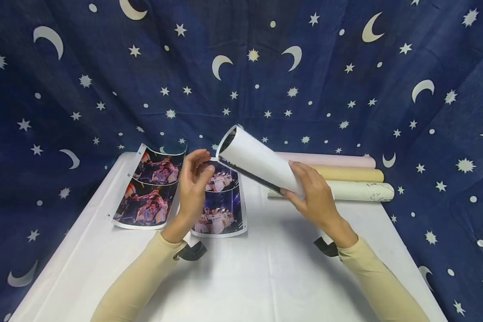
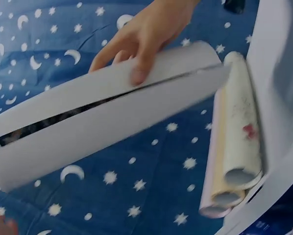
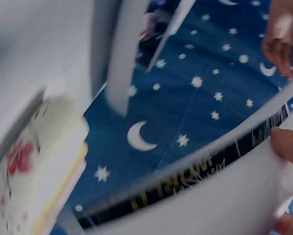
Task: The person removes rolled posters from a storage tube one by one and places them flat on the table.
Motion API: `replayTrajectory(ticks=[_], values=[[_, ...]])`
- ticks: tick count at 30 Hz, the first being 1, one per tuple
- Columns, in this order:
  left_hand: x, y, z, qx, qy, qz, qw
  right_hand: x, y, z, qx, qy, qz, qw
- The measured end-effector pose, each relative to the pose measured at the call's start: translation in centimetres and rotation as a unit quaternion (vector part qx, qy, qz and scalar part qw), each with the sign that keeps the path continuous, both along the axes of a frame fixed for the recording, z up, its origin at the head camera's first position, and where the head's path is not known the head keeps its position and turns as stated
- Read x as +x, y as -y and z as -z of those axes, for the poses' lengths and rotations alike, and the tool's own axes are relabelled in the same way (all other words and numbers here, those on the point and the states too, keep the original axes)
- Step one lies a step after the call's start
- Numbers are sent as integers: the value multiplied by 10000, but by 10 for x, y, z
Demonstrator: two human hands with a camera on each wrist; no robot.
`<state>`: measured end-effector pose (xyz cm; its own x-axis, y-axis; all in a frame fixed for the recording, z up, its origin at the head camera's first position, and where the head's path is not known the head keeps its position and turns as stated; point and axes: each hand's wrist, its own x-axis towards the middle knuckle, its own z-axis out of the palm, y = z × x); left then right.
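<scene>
My right hand [image 1: 315,194] grips a loosely rolled poster [image 1: 261,161] near its lower right end, holding it tilted above the table. The poster's white back faces outward, and a dark printed strip shows along its loose edge in the right wrist view. My left hand [image 1: 192,190] is raised beside the roll's upper left end, fingers loosely bent, with nothing visible in its grasp. Behind that hand, two printed photo posters, the left poster [image 1: 154,190] and the right poster [image 1: 221,212], lie on the table with curling edges; the left hand partly covers them.
At the back right of the white table [image 1: 257,277] lie a pink roll [image 1: 334,160], a yellow roll [image 1: 354,174] and a white patterned roll [image 1: 358,190], side by side. A blue curtain [image 1: 241,58] with moons and stars hangs behind and around the table.
</scene>
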<state>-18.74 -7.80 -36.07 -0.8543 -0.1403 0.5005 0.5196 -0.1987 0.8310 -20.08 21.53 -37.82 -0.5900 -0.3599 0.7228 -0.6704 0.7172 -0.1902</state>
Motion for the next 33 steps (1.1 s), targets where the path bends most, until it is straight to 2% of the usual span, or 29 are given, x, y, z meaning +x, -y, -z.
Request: replayTrajectory(ticks=[2, 4, 7, 10, 14, 19, 26, 28, 29, 31, 33], values=[[3, -6, 5, -315, 62, 130, 9994, 4, 6, 1, -454, 430, -24, 9980], [6, -15, 11, -740, 319, 415, 9959, 8, 13, 2, -889, 937, -73, 9916], [8, -30, 22, -1215, 793, 948, 9849, 11, 26, 7, -1350, 1557, -196, 9783], [6, -43, 33, -1433, 1039, 1196, 9769, 13, 37, 13, -1579, 1841, -333, 9696], [1, -49, 42, -1376, 1232, 1171, 9758, 14, 47, 20, -1683, 1839, -386, 9677], [-2, -47, 47, -1167, 1526, 1196, 9741, 14, 50, 27, -1853, 1950, -400, 9623], [-1, -36, 45, -423, 1517, 1315, 9787, 13, 45, 30, -2068, 2294, -269, 9507], [-1, -32, 43, -342, 1464, 1316, 9798, 12, 42, 31, -1985, 2100, -283, 9569], [-1, -30, 42, -314, 1423, 1327, 9804, 11, 41, 31, -1802, 1851, -265, 9657], [-1, -25, 41, -396, 1391, 1277, 9812, 8, 38, 32, -1284, 1133, -241, 9849], [-1, -21, 40, -581, 1437, 1176, 9809, 6, 35, 33, -722, 369, -117, 9966]])
